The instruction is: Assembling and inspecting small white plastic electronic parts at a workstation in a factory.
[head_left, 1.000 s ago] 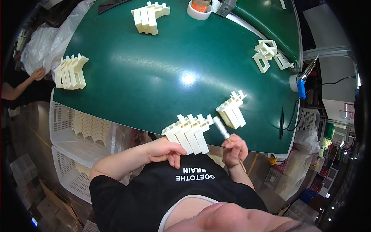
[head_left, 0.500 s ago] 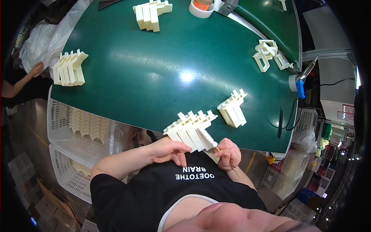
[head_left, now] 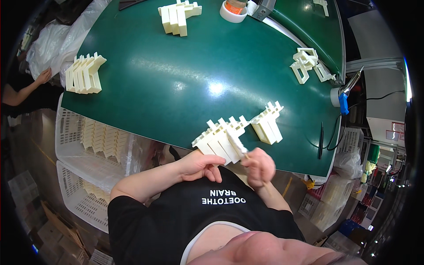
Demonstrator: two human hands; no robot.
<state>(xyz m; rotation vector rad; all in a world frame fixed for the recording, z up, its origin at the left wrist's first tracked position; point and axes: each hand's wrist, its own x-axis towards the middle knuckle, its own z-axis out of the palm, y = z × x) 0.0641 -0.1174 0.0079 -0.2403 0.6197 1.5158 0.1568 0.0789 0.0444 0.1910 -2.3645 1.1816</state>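
A row of cream plastic parts stands together at the table's near edge, its lower ends toward my body. My left hand holds it from the near left, thumb along the lower ends and fingers curled below. My right hand, slightly blurred, is closed around the thin stick of a large white cotton swab. The white tip lies against the right-hand face of the row. Just right of it, a smaller cream group rests on the green table.
More cream parts stand at the left, far and right. A tape roll sits at the back. At right are a black pen-like tool and a blue-handled tool. White crates stand lower left; another person's hand is beyond.
My left hand and the row of cream parts have shifted slightly up and right in the picture. My right hand has moved the swab upward along the row's face.
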